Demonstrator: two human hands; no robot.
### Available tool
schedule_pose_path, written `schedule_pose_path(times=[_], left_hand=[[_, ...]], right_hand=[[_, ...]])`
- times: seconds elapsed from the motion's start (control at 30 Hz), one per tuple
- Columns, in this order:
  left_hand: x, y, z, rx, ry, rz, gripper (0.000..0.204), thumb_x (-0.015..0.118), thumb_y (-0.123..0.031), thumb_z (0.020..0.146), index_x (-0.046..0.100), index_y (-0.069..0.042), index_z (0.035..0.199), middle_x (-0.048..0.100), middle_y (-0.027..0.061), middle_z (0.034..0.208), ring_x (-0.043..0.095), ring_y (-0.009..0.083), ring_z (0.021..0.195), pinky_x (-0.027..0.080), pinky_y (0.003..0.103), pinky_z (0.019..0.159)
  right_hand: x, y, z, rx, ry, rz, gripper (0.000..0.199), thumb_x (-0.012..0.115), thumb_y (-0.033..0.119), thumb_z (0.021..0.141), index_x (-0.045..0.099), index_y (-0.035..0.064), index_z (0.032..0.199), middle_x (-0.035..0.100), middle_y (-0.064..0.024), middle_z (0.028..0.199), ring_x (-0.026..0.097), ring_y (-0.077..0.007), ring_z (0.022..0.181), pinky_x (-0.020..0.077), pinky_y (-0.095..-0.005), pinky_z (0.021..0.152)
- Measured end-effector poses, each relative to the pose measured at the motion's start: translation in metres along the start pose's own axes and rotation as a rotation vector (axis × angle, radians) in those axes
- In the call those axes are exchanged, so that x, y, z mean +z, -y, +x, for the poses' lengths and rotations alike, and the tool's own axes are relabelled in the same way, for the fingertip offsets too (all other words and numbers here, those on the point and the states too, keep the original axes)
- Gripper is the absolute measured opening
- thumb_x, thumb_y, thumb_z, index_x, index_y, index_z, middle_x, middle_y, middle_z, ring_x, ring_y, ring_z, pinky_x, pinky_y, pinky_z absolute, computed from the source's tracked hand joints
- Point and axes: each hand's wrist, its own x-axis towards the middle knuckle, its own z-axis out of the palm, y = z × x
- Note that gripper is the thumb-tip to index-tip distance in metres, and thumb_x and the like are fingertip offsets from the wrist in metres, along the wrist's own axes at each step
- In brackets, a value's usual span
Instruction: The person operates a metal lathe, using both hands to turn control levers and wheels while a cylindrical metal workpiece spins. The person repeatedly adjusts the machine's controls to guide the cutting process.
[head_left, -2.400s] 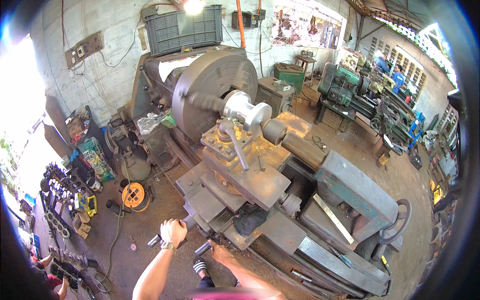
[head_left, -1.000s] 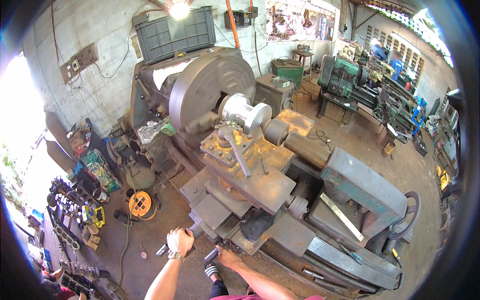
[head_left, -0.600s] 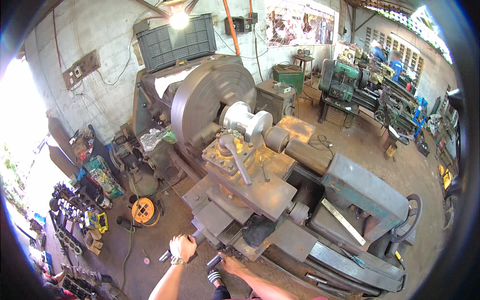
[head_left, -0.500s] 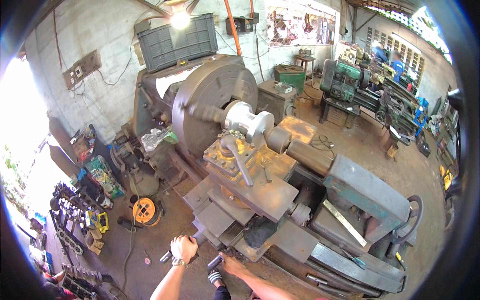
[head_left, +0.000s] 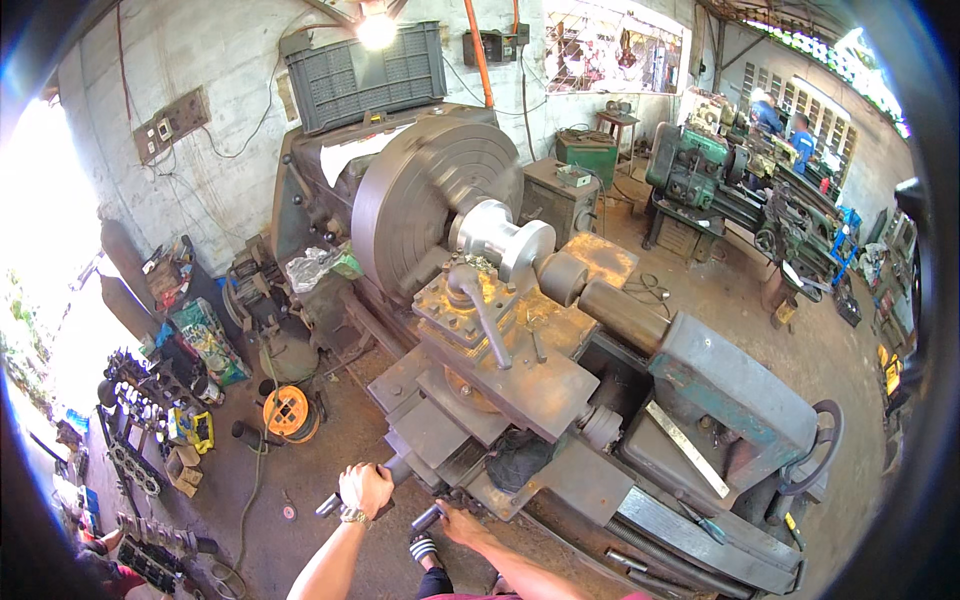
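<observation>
Down at the bottom centre, left hand (head_left: 365,490) is a closed fist wrapped round a crank handle (head_left: 335,503) at the front of the big lathe (head_left: 520,400). Right hand (head_left: 462,522) sits just right of it, fingers curled onto a second short handle (head_left: 427,517); looks like a grip, but partly hidden by the carriage edge. Both handles stick out from the carriage apron, lower centre of frame.

Above them, frame centre: tool post (head_left: 478,305) with a long lever, on the rusty cross slide. Shiny spool-shaped workpiece (head_left: 500,240) is mounted on the large round faceplate (head_left: 430,200), upper centre. Tailstock (head_left: 730,385), green-grey, centre right.

Orange cable reel (head_left: 290,412) on the floor, left of centre. Grey plastic crate (head_left: 365,65) on top of the headstock, top centre. Sandalled foot (head_left: 422,547) between the forearms at the bottom edge. More green machines (head_left: 720,180) upper right.
</observation>
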Motion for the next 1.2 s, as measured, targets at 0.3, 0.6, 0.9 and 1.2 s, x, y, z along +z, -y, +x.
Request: schedule_pose_path(times=[0.3,0.6,0.9,1.2], left_hand=[[-0.001,0.000,0.001,-0.013,0.021,0.008,0.034,0.050,-0.029,0.083,0.070,-0.003,0.075,0.069,0.0171,0.087,0.065,0.0336,0.085,0.047,0.044,0.082],[0.000,-0.001,0.000,-0.012,-0.001,0.002,0.035,0.050,-0.030,0.083,0.071,-0.003,0.076,0.069,0.0169,0.087,0.064,0.0343,0.087,0.047,0.045,0.083],[0.000,-0.002,0.001,-0.043,0.064,0.017,0.035,0.049,-0.030,0.083,0.072,-0.004,0.079,0.070,0.0158,0.092,0.064,0.0331,0.092,0.045,0.044,0.087],[0.000,0.001,0.001,-0.015,0.011,-0.002,0.034,0.051,-0.030,0.082,0.072,-0.003,0.076,0.070,0.0162,0.088,0.064,0.0343,0.087,0.047,0.045,0.083]], right_hand=[[0.000,0.002,0.000,-0.026,-0.034,-0.050,0.050,0.044,0.023,0.095,0.035,0.0159,0.144,0.063,-0.0342,0.092,0.062,-0.0498,0.090,0.0485,-0.0578,0.082],[0.006,-0.006,0.005,-0.065,-0.044,-0.007,0.051,0.046,0.020,0.093,0.037,0.0131,0.143,0.064,-0.0313,0.088,0.064,-0.0484,0.084,0.0508,-0.0560,0.076],[0.016,-0.014,0.014,-0.082,-0.049,-0.050,0.051,0.047,0.019,0.092,0.037,0.0143,0.142,0.065,-0.0291,0.088,0.065,-0.0461,0.082,0.0507,-0.0559,0.073],[0.014,-0.007,0.018,-0.135,-0.122,-0.071,0.052,0.048,0.027,0.094,0.038,0.0004,0.138,0.064,-0.0313,0.095,0.065,-0.0445,0.091,0.0523,-0.0521,0.075]])
